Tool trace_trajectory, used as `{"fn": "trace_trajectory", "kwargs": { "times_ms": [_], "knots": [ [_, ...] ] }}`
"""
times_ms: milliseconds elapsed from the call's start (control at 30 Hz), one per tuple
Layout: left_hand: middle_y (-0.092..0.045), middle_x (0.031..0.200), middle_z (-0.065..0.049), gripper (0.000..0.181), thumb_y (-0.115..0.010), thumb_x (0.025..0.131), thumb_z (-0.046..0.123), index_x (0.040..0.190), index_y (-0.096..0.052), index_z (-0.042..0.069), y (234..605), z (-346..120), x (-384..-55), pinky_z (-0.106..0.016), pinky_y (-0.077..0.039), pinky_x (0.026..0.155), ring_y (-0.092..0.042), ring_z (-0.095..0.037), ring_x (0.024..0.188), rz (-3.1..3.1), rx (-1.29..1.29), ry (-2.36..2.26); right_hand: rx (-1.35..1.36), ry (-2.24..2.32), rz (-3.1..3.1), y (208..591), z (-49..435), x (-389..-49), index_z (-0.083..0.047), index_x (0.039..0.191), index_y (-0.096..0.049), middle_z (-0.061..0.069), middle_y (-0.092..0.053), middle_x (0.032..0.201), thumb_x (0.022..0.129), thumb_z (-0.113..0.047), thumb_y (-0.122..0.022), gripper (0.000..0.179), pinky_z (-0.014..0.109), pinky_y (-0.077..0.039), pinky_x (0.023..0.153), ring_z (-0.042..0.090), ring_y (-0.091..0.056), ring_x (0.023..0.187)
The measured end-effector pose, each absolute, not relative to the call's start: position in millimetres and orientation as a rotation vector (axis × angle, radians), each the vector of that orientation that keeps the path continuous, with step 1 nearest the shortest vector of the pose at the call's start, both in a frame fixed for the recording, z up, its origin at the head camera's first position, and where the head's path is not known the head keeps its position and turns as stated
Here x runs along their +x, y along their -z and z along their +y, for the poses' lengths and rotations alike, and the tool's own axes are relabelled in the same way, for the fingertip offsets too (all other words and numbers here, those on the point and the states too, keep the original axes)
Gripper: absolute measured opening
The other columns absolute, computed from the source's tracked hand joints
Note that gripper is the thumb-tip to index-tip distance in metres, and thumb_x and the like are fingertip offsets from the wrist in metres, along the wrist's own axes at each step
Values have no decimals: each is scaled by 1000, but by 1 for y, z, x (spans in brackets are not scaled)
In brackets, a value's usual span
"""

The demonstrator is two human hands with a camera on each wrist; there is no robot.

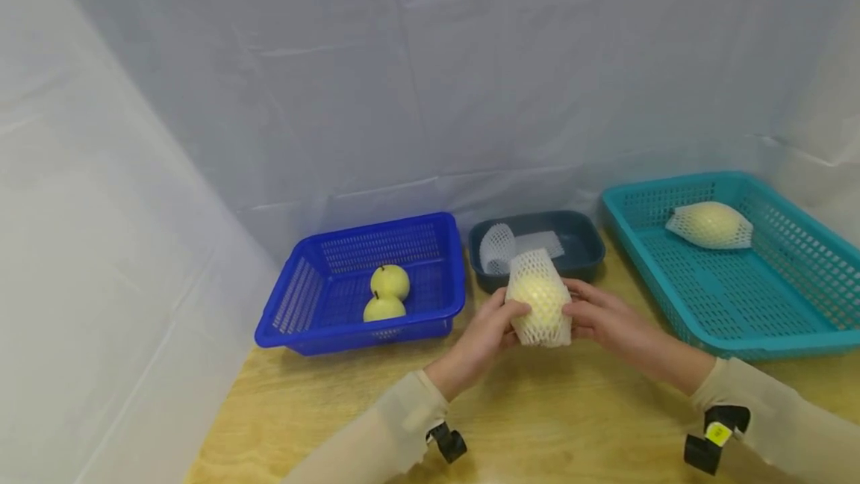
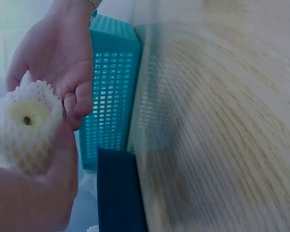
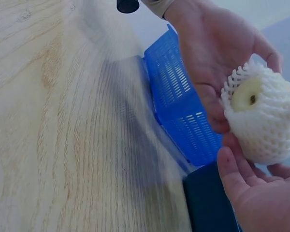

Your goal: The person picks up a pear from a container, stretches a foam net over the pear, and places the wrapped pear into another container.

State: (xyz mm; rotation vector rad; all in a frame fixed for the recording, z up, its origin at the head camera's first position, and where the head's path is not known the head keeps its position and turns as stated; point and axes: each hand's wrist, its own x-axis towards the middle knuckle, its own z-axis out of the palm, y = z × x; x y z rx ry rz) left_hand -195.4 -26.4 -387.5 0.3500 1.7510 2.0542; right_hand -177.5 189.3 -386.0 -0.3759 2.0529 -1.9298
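Observation:
In the head view, a round pale yellow pear [image 1: 540, 300] sits inside a white foam net sleeve [image 1: 532, 264], held up over the table. My left hand [image 1: 478, 336] grips its left side, thumb on the front. From the right, my right hand [image 1: 610, 321] holds the same netted pear, thumb forward and fingers behind. Both wrist views show the pear's end with a dark spot, bare at the net's opening. Two unwrapped pears [image 1: 390, 282] lie in the blue basket [image 1: 269, 326] to the left. Another netted pear [image 1: 714, 225] lies in the teal basket [image 1: 712, 305] at right.
Behind my hands stands a dark blue-green tray [image 1: 581, 245] with foam net sleeves [image 1: 498, 246] in it, between the two baskets. The wooden table [image 1: 537, 424] ends at a pale sheet [image 1: 430, 81] hung behind and along the sides.

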Motion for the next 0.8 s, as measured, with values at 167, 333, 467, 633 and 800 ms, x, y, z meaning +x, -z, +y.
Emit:
{"fn": "trace_trajectory", "kwargs": {
  "times_ms": [167,333,467,633,800],
  "knots": [
    [-66,109,-11,49,-56,97,25,138,-50,-1,388,-29,-193,-37,-58,75,-64,-14,81,1906,330,-1991,-327,1911,2075,388,187,-176,2,158,-14,30,-36,151,106,-30,-48,69,30,-53,93,16,-61,117],
    [-61,113,-13,62,-57,96,28,150,-38,2,389,-32,-196,-35,-57,67,-62,-16,74,1965,301,-1949,-287,1884,2133,388,184,-178,1,157,-19,27,-44,145,106,-34,-50,70,31,-53,91,16,-63,111],
    [-63,106,-13,61,-56,97,28,149,-39,1,389,-30,-196,-32,-55,64,-61,-16,70,1951,282,-1941,-249,1833,2217,388,184,-177,2,157,-21,28,-47,141,105,-34,-53,71,32,-54,88,20,-64,106],
    [-65,111,-13,57,-59,98,36,141,-45,1,388,-26,-197,-38,-58,77,-66,-15,79,1915,282,-1933,-243,1750,2308,387,185,-177,0,155,-24,26,-55,136,103,-38,-56,72,37,-56,87,22,-66,102],
    [-62,118,-13,57,-63,97,35,137,-45,-1,387,-23,-199,-39,-58,82,-65,-16,88,1931,249,-1934,-271,1736,2312,384,185,-179,2,154,-25,25,-59,130,103,-38,-55,72,44,-56,88,22,-67,97]
  ]
}}
